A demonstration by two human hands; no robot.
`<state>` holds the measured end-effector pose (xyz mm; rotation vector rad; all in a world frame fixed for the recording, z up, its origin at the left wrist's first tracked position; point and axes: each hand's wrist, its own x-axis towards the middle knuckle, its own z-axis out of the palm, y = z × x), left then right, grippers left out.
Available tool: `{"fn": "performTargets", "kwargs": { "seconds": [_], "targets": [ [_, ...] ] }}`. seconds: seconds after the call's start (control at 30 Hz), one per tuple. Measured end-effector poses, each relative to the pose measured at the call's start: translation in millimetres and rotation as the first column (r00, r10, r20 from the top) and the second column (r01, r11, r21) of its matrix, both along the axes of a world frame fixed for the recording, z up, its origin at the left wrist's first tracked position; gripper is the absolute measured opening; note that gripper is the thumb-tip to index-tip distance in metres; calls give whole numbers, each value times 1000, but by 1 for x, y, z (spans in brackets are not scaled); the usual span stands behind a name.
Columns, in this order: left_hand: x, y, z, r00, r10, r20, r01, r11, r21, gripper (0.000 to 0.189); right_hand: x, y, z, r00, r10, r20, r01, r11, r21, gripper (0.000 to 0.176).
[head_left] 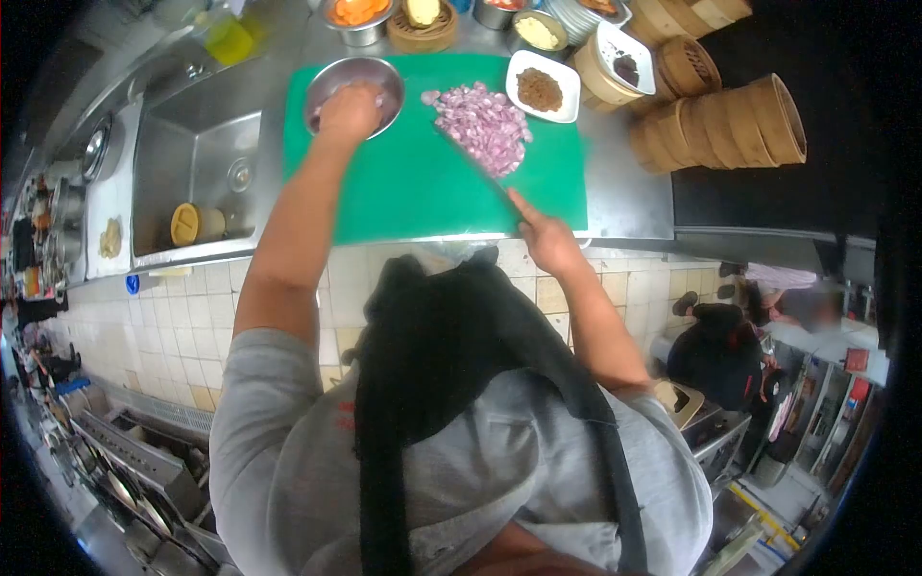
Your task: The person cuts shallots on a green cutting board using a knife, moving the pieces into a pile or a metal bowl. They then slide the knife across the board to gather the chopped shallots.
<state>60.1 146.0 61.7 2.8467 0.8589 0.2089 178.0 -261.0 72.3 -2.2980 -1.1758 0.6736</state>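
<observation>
My left hand (353, 111) reaches down into a round metal bowl (393, 81) at the back left of the green cutting board (394, 197). Its fingers are hidden inside the bowl, where a little of something pinkish shows. In my right hand (549, 238), closed around the handle, is a knife (480, 170). The blade lies slanted along the front left edge of a heap of chopped red onion (483, 127) on the board. Beside the heap, a white square dish (568, 108) holds a brown minced food (540, 89).
A metal sink (197, 144) with a yellow-lidded container (185, 224) is at the left. Behind the board stand a bowl of orange slices (357, 12) and a bowl of pale yellow pieces (536, 34). Stacked bamboo steamers (720, 125) stand at the right. Another person (715, 355) is behind, lower right.
</observation>
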Motion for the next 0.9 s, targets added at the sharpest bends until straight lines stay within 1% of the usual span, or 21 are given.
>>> {"fn": "performTargets", "kwargs": {
  "seconds": [0.07, 0.1, 0.13, 0.17, 0.27, 0.33, 0.37, 0.43, 0.47, 0.53, 0.6, 0.67, 0.7, 0.8, 0.83, 0.87, 0.9],
  "targets": [
    [9, 12, -11, 990, -49, -130, 51, 999, 9, 20, 1, -2, -4, 1000, 11, 24, -11, 1000, 5, 63],
    [13, 13, -11, 992, -37, -117, 37, 999, -5, 18, 0, 0, -1, 999, 18, 35, -18, 1000, 8, 63],
    [14, 13, -12, 994, -24, -106, 22, 1000, -19, 16, -1, 3, 10, 996, -37, -76, 26, 990, -139, 64],
    [15, 13, -14, 995, -8, -98, 5, 999, -34, 14, 0, 2, 7, 998, -30, -51, 24, 994, -107, 65],
    [14, 14, -21, 999, -12, -50, 12, 1000, 3, 13, -1, -4, -7, 1000, -2, 10, 3, 1000, -22, 66],
    [11, 8, -18, 985, -29, 169, 29, 1000, 4, 13, 0, -5, -9, 999, 12, 40, -13, 1000, 25, 66],
    [7, 3, -18, 960, -38, 276, 39, 999, 5, 13, 1, -5, -10, 999, 16, 42, -16, 1000, 19, 66],
    [-1, -33, 14, 908, 36, 417, 29, 988, -149, 15, 3, -5, -9, 999, 27, 46, -27, 1000, 8, 66],
    [-5, -55, 27, 875, 85, 477, 29, 974, -227, 17, 4, -4, -6, 999, 24, 29, -23, 999, -35, 66],
    [-16, -90, 6, 859, 79, 506, 97, 945, -312, 19, 4, 0, 1, 1000, 25, -9, -26, 992, -120, 67],
    [-30, -118, -25, 821, -95, 564, 275, 931, -242, 17, 5, 1, 0, 999, 35, -19, -37, 993, -113, 66],
    [-38, -128, -65, 792, -145, 593, 305, 935, -179, 15, 6, -1, -2, 999, 42, -6, -42, 994, -98, 66],
    [-42, -134, -66, 778, -166, 606, 317, 937, -150, 14, 6, -2, -4, 999, 46, 11, -44, 995, -89, 65],
    [-50, -143, -66, 803, 21, 596, 224, 916, -334, 12, 4, -3, -8, 998, 53, 29, -51, 997, -65, 65],
    [-51, -143, -66, 794, 17, 608, 228, 918, -325, 11, 3, -1, -7, 998, 56, 32, -54, 997, -58, 65],
    [-49, -140, -66, 785, 12, 619, 234, 920, -314, 10, 2, -1, -4, 999, 53, -14, -54, 992, -118, 66],
    [-48, -139, -67, 776, 4, 631, 242, 922, -303, 9, -2, -1, -3, 996, 84, 23, -82, 994, -65, 66]
  ]
}}
